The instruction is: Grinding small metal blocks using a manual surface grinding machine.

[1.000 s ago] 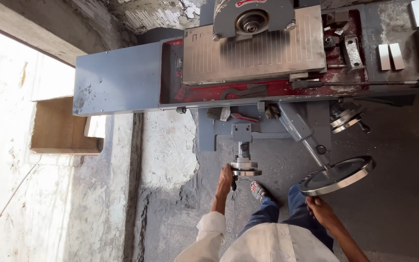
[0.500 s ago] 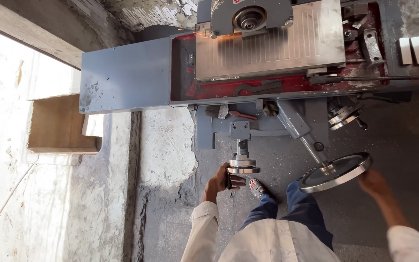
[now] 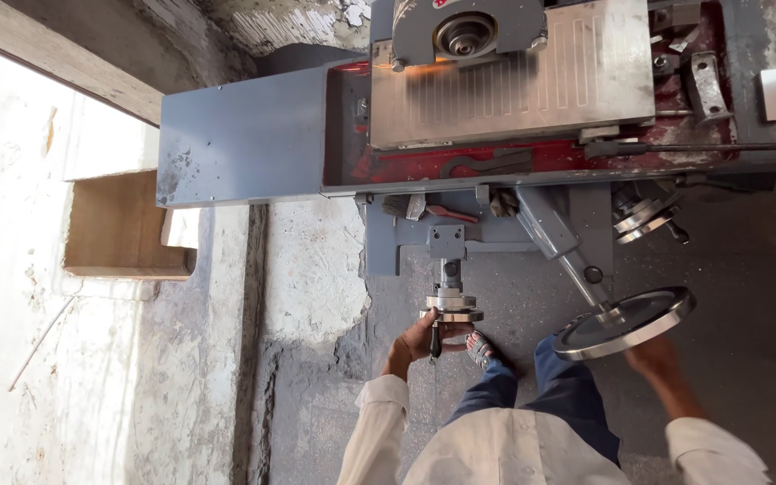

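Nearest the camera, at 6 o'clock, are the person's white shirt and blue trousers, with a sandalled foot on the grey floor just above the knee.

At about 7 o'clock from the frame's middle, the left hand reaches forward, its fingers wrapped around the dark handle of the small crank wheel, a stack of bright metal discs on a short shaft below the machine's front.

At 4 o'clock, the right hand sits at the near rim of the large handwheel, a tilted silver disc on a slanted grey shaft. The hand is partly hidden under the rim, so I cannot tell whether its fingers are closed on it or only touching.

Farther off, at 1 o'clock, a second pair of small wheels sticks out of the machine's grey body. Above that runs the red trough with the ribbed steel plate lying in it. At 12 o'clock the grinding head hangs over the plate's far edge, with orange sparks at its lower left.

At 10 o'clock a flat grey panel extends from the machine. At 9 o'clock a cardboard box rests by the pale wall.
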